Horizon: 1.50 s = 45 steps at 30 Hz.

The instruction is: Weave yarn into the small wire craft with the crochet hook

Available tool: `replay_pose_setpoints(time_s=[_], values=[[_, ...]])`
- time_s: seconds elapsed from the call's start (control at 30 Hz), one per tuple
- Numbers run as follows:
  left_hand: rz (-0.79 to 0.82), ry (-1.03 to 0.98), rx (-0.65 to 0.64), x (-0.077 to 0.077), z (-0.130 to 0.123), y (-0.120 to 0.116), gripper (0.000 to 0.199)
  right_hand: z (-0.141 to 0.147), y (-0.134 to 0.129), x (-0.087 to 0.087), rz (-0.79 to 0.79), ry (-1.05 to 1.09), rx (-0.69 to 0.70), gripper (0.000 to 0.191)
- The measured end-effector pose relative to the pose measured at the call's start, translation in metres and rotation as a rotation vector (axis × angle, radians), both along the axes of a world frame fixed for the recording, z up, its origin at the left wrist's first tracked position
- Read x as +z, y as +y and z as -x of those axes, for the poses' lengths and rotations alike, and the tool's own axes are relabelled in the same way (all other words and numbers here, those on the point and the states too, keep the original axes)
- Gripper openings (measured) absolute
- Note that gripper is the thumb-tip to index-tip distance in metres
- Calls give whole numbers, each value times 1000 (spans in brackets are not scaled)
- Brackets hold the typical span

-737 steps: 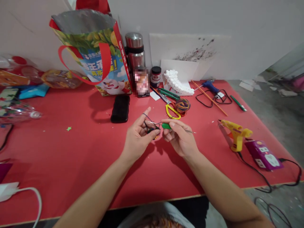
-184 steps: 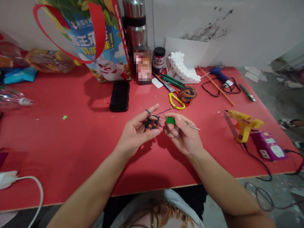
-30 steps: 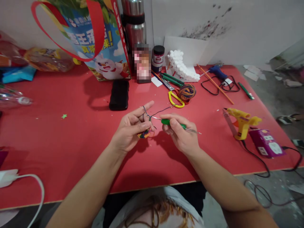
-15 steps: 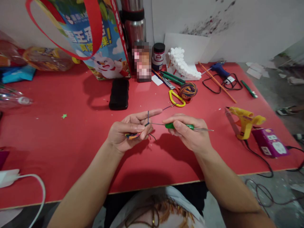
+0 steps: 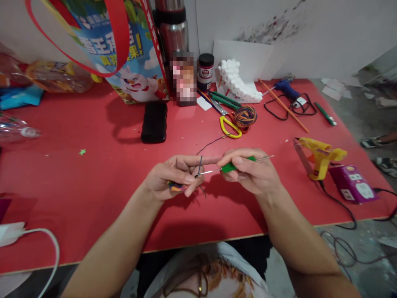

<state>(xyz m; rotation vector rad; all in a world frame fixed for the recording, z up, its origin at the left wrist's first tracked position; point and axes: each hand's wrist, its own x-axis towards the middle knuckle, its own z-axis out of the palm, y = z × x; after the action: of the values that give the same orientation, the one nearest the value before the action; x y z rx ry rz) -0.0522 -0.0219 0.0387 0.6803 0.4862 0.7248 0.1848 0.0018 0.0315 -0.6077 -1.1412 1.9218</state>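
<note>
Between thumb and fingers, my left hand (image 5: 173, 176) pinches a small multicoloured crochet piece (image 5: 177, 187), most of it hidden by the fingers. Dark yarn (image 5: 200, 162) loops over its stretched index finger, and a loose tail hangs below. My right hand (image 5: 252, 171) is closed round the green handle of a crochet hook (image 5: 229, 167). The thin metal shaft reaches left to the yarn at the left fingertips, while a second metal end sticks out to the right. A yarn strand runs back to a multicoloured yarn ball (image 5: 245, 116) beside yellow-and-red-handled scissors (image 5: 230, 127).
On the red table (image 5: 102, 207) lie a black case (image 5: 154, 123), a yellow glue gun (image 5: 321, 157) and a purple power box (image 5: 353, 183). Behind stand a bright carrier bag (image 5: 133, 62), a steel flask (image 5: 173, 37), a dark-lidded jar (image 5: 205, 71) and a white lumpy model (image 5: 237, 82).
Both hands have shifted slightly right and down. The hook has tilted, its right end now higher, and the yarn strand toward the ball has gone from taut to slack.
</note>
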Motion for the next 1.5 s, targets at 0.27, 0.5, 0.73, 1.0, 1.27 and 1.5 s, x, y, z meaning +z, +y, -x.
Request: replay_pose_setpoints(time_s=[0.27, 0.5, 0.73, 1.0, 1.27, 1.5], values=[[-180, 314, 488, -8, -21, -6, 65, 30, -15, -16, -91, -2, -253, 22], [-245, 410, 535, -2, -30, -9, 59, 37, -16, -34, -107, -86, -336, 24], [-231, 357, 439, -4, -33, -11, 69, 35, -17, -31, -268, -92, -373, 10], [-195, 361, 404, -4, -29, -7, 70, 36, -14, -34, -112, -108, -358, 16], [-218, 374, 348, -3, -24, -8, 69, 24, -9, -16, -279, -213, -341, 12], [-266, 402, 416, -10, -22, -4, 70, 33, 0, -25, 36, 0, -309, 21]])
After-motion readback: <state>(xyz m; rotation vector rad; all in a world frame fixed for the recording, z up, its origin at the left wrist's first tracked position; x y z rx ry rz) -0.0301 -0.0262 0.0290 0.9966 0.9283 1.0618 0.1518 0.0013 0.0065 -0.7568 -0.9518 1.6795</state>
